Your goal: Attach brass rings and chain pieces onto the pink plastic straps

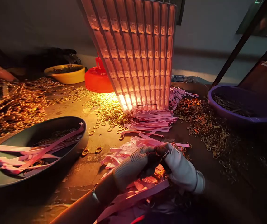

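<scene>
My left hand (133, 165) and my right hand (181, 168), both in pale gloves with darkened fingers, meet at the centre front. Their fingers are bent and pinched together; whatever lies between them is hidden in shadow. Beneath and around them spreads a loose pile of pink straps (124, 151). One long pink strap (145, 194) slants below my wrists. Just beyond the hands, more pink straps (153, 119) lie stacked side by side, some with metal loops at their ends. Gold-coloured rings (113, 115) cover the table behind and left of that stack.
A dark green basin (85, 133) at left holds pink straps. Behind stand a yellow basin (65, 79), a glowing red lamp (98, 79) and an upright ribbed translucent panel (142, 59). At right are metal clasps (217, 137) and a purple basin (259, 119). Metal pieces (14, 105) heap at far left.
</scene>
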Available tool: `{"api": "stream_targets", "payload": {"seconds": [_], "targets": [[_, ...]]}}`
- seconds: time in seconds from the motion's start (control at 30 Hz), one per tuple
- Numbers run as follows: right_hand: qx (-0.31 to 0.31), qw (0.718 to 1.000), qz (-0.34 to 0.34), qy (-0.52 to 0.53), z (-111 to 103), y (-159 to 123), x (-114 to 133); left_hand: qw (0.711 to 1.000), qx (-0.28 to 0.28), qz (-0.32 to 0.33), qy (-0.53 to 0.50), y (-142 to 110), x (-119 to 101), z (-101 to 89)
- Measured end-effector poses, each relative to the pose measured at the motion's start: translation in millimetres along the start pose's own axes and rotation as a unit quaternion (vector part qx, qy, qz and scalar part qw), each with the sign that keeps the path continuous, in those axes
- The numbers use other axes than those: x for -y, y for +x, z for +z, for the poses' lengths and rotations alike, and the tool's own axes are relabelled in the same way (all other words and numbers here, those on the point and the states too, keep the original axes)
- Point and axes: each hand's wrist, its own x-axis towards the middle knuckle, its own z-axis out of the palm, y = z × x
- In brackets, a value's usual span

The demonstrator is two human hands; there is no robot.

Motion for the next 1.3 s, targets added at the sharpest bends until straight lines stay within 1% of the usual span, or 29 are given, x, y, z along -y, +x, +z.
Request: {"api": "stream_targets", "payload": {"seconds": [0.03,0.1,0.17,0.27,0.37,0.43,0.5,0.67,0.77,0.83,0.9,1.0,1.03,1.07,1.1,1.13,1.17,1.2,1.23,1.27,1.3], "targets": [[0.026,0.999,-0.01,-0.026,-5,0,0,1.0,0.011,-0.014,0.008,-1,0,-0.5],[0.068,0.996,-0.003,-0.065,-15,3,2,0.999,0.018,-0.026,0.038,-1,-2,-1.4],[0.109,0.988,0.025,-0.103,-26,7,3,0.996,0.0,-0.018,0.084,-1,-5,-1.4],[0.192,0.976,0.056,-0.09,-42,13,4,0.983,-0.025,0.038,0.176,-3,-13,1.1],[0.244,0.967,0.05,-0.048,-56,19,5,0.961,-0.002,0.105,0.257,-7,-21,3.5],[0.257,0.965,0.042,-0.04,-62,23,7,0.949,0.016,0.124,0.289,-9,-23,3.6],[0.266,0.962,0.035,-0.046,-66,27,10,0.945,0.022,0.125,0.3,-11,-24,2.7],[0.293,0.951,0.033,-0.09,-73,36,19,0.965,0.027,0.073,0.249,-11,-21,0.8],[0.297,0.947,0.025,-0.117,-71,40,20,0.977,0.025,0.038,0.211,-11,-18,-0.4],[0.297,0.946,0.018,-0.131,-69,42,19,0.979,0.023,0.031,0.201,-12,-16,-2.1],[0.301,0.943,0.014,-0.143,-67,45,16,0.971,0.008,0.058,0.232,-12,-14,-3.9],[0.319,0.935,0.011,-0.154,-66,48,13,0.946,-0.023,0.12,0.299,-13,-13,-4.5],[0.32,0.935,0.007,-0.151,-65,48,11,0.948,-0.023,0.121,0.293,-13,-14,-3.8],[0.314,0.939,-0.004,-0.142,-64,48,10,0.959,-0.016,0.109,0.262,-13,-16,-2.6],[0.293,0.947,-0.019,-0.133,-61,47,9,0.974,-0.007,0.088,0.207,-12,-17,-1.1],[0.255,0.957,-0.035,-0.13,-56,45,9,0.989,0.001,0.061,0.134,-11,-19,0.8],[0.198,0.97,-0.047,-0.134,-51,43,9,0.998,0.001,0.036,0.054,-10,-20,2.8],[0.132,0.98,-0.056,-0.14,-44,40,9,1.0,-0.007,0.015,-0.025,-8,-21,4.9],[0.067,0.986,-0.056,-0.142,-38,36,9,0.995,-0.021,0.0,-0.095,-5,-21,6.9],[0.013,0.989,-0.049,-0.137,-32,33,9,0.988,-0.034,-0.01,-0.151,-2,-20,8.6],[-0.023,0.992,-0.036,-0.122,-28,29,7,0.981,-0.041,-0.019,-0.191,1,-20,9.7]]}}
